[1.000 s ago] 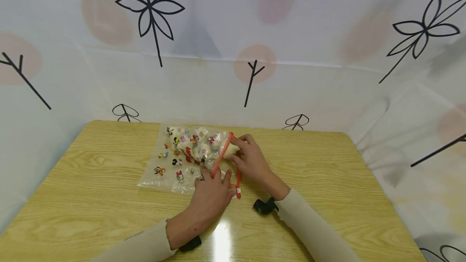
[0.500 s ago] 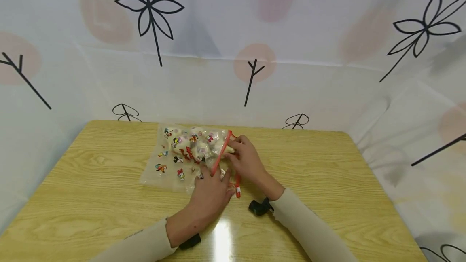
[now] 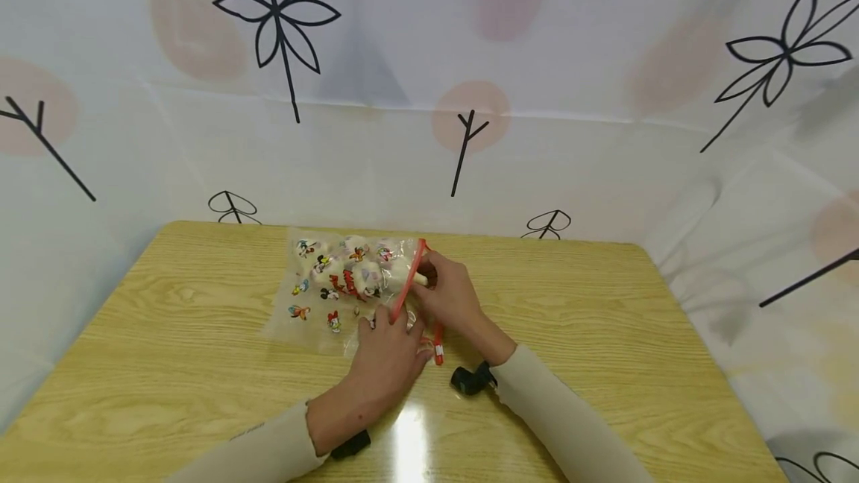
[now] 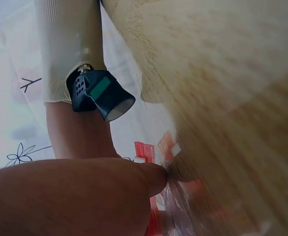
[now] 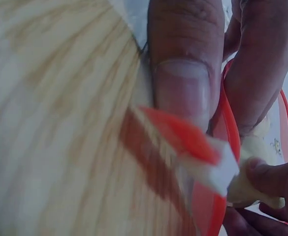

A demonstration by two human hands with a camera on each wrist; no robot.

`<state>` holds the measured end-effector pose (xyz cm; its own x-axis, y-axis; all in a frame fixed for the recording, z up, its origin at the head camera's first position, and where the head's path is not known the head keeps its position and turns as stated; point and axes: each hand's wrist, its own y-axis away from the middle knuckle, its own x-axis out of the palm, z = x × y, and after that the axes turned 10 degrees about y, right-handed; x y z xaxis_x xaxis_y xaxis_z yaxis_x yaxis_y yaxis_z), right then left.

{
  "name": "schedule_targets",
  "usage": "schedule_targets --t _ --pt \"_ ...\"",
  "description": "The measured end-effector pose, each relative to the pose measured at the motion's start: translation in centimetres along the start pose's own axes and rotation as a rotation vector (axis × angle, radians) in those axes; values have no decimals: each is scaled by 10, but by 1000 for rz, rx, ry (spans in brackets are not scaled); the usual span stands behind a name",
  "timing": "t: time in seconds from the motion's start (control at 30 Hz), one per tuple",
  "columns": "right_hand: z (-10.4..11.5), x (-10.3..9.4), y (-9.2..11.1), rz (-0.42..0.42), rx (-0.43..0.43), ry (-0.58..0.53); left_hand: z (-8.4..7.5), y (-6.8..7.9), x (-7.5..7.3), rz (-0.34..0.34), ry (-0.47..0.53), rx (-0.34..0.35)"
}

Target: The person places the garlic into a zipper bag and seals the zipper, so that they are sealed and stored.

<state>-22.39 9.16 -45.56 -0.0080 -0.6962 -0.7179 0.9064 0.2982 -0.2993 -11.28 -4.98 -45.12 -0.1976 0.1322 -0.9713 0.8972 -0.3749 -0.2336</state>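
A clear zip bag [image 3: 315, 330] printed with cartoon figures lies on the table, several pale bulbs inside it. Its red-edged mouth [image 3: 409, 278] gapes toward the right. My left hand [image 3: 385, 356] presses on the bag near the mouth, fingers spread; in the right wrist view its thumb [image 5: 183, 93] lies by the red slider tab. At the opening my right hand [image 3: 451, 293] pinches a cream garlic bulb [image 5: 254, 150] with a short stalk, partly inside the bag. In the left wrist view my left hand [image 4: 84, 191] hides most of the bag.
The wood-grain table [image 3: 590, 334] reaches back to a white cloth [image 3: 577, 155] with line-drawn flowers. A black wrist camera [image 3: 470, 380] sits below the right wrist, another [image 3: 350, 446] below the left.
My right hand has shifted left, taking the garlic bulb further into the bag's mouth. Bulbs inside have slid slightly left. My left hand stays nearly in place.
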Motion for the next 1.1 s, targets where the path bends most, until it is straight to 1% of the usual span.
schedule_targets --t 0.1,0.2,0.43,0.6,0.7,0.87,0.97,1.07,1.1 --pt "1 2 -2 9 16 7 1 0 0 0 -5 4" --pt "2 6 -4 23 31 9 2 0 1 -18 -7 11" --pt "5 16 -7 34 74 1 2 -1 3 -27 28 24" --pt "7 16 -9 29 98 10 3 -2 5 -48 -6 36" --pt "6 15 -10 38 63 33 3 -2 6 -62 -26 39" --pt "2 13 -11 76 -54 85 2 -1 6 -100 -57 42" --pt "0 11 -11 97 -106 91 3 0 6 -127 -69 52" --pt "-1 8 -10 121 -133 92 4 0 9 -152 -78 65" --pt "-2 7 -9 131 -136 91 5 0 12 -165 -84 76"
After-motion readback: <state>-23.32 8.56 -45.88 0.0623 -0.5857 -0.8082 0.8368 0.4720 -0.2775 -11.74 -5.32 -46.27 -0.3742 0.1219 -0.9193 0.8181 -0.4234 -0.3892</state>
